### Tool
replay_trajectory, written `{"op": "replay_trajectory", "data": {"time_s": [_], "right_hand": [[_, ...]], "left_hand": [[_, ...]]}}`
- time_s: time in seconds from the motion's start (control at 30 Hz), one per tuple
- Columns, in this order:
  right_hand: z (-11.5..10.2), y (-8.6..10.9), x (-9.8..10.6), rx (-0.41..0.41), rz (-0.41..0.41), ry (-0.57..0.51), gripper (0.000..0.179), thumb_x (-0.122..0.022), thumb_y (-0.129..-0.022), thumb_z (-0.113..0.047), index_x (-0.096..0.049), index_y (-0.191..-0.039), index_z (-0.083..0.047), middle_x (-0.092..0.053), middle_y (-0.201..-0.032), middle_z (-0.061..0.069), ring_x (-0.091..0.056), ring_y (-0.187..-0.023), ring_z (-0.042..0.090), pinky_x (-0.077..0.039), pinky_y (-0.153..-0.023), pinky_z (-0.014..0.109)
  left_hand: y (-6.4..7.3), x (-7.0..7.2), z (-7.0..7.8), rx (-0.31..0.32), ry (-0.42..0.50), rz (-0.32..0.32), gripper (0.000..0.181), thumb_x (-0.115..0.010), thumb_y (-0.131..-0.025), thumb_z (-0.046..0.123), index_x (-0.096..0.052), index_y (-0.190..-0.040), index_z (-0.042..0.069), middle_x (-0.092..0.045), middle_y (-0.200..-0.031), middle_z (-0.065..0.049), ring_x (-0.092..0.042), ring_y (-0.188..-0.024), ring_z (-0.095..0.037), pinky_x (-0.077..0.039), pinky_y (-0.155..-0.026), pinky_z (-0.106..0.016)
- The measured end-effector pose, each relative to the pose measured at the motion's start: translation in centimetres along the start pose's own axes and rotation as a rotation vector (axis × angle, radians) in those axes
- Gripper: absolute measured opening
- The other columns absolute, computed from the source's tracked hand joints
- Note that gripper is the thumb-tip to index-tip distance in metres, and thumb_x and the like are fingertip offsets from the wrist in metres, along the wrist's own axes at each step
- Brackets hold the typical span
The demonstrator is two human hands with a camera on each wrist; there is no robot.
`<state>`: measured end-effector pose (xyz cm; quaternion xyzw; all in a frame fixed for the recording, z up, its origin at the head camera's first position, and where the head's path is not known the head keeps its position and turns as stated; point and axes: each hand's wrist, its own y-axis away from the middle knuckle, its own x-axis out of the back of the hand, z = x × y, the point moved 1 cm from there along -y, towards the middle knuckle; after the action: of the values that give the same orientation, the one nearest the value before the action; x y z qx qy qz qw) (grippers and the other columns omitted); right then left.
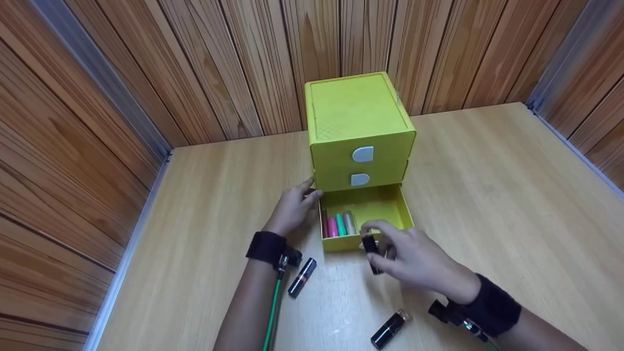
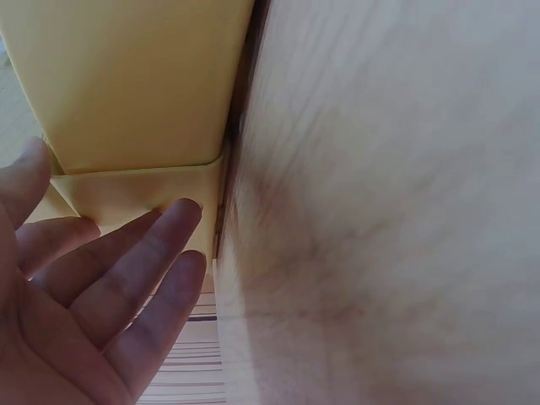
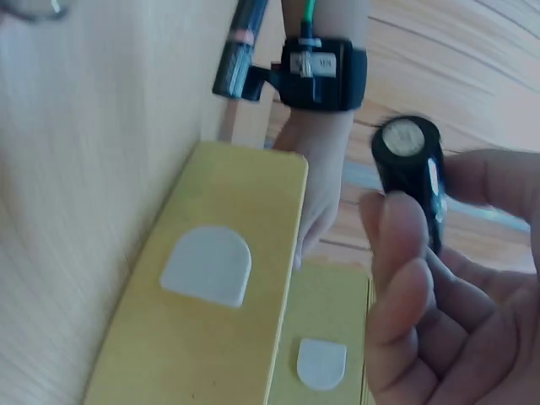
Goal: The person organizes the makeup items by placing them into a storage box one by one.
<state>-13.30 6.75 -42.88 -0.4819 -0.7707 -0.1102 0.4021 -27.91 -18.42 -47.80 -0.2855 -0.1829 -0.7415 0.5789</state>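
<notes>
My right hand (image 1: 414, 253) pinches a black lipstick tube (image 1: 371, 253) just in front of the pulled-out bottom drawer (image 1: 360, 243). The right wrist view shows the round end of this lipstick tube (image 3: 409, 160), with a pale label on it. My left hand (image 1: 295, 207) lies against the left side of the yellow drawer unit (image 1: 363, 109). In the left wrist view the fingers are mostly straight and touch the unit's wall (image 2: 143, 194). Inside the drawer, several tubes stand along the left front: a pink one (image 1: 332, 227), a green one (image 1: 341, 224) and a greyish one (image 1: 349, 223).
A black lipstick (image 1: 302, 278) lies on the table beside my left forearm. Another black lipstick (image 1: 389, 330) lies nearer the front, left of my right wrist. Two upper drawers with white handles (image 1: 362, 154) are closed. Wood-panelled walls (image 1: 273, 63) stand behind and at the sides.
</notes>
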Motion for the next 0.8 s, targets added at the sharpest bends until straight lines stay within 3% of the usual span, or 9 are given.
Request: {"op": "replay_trajectory", "data": {"time_s": [0.2, 0.4, 0.6, 0.8], "right_hand": [[0.7, -1.8, 0.7, -0.038, 0.146, -0.009, 0.046, -0.073, -0.089, -0.019, -0.053, -0.131, -0.02, -0.063, -0.07, -0.015, -0.058, -0.055, 0.005, -0.05, -0.046, 0.026], [1.9, -3.5, 0.9, -0.069, 0.229, -0.009, 0.045, -0.072, -0.088, -0.016, -0.054, -0.129, -0.019, -0.063, -0.069, -0.012, -0.056, -0.056, 0.007, -0.047, -0.049, 0.028], [3.3, -5.1, 0.6, -0.124, 0.256, -0.002, 0.048, -0.072, -0.088, -0.018, -0.052, -0.131, -0.016, -0.063, -0.069, -0.01, -0.056, -0.055, 0.01, -0.045, -0.049, 0.029], [4.5, -6.3, 0.0, -0.177, 0.22, 0.012, 0.047, -0.071, -0.089, -0.022, -0.052, -0.132, -0.016, -0.063, -0.072, -0.007, -0.057, -0.056, 0.013, -0.048, -0.05, 0.032]], "left_hand": [[0.1, -0.1, -0.1, -0.011, 0.016, 0.006, 0.064, -0.052, -0.099, 0.045, -0.039, -0.148, 0.006, -0.053, -0.139, -0.009, -0.05, -0.126, -0.017, -0.036, -0.108, -0.033], [0.0, -0.1, 0.0, -0.003, 0.028, -0.004, 0.064, -0.052, -0.099, 0.046, -0.038, -0.149, 0.008, -0.055, -0.137, -0.008, -0.054, -0.121, -0.016, -0.04, -0.105, -0.032], [0.0, -0.1, -0.1, -0.006, 0.056, -0.027, 0.066, -0.052, -0.099, 0.044, -0.036, -0.15, 0.005, -0.063, -0.127, -0.007, -0.066, -0.094, -0.011, -0.051, -0.089, -0.028], [0.1, -0.1, -0.2, 0.006, 0.068, -0.03, 0.066, -0.052, -0.099, 0.044, -0.035, -0.15, 0.007, -0.061, -0.13, -0.008, -0.066, -0.097, -0.011, -0.049, -0.094, -0.029]]}}
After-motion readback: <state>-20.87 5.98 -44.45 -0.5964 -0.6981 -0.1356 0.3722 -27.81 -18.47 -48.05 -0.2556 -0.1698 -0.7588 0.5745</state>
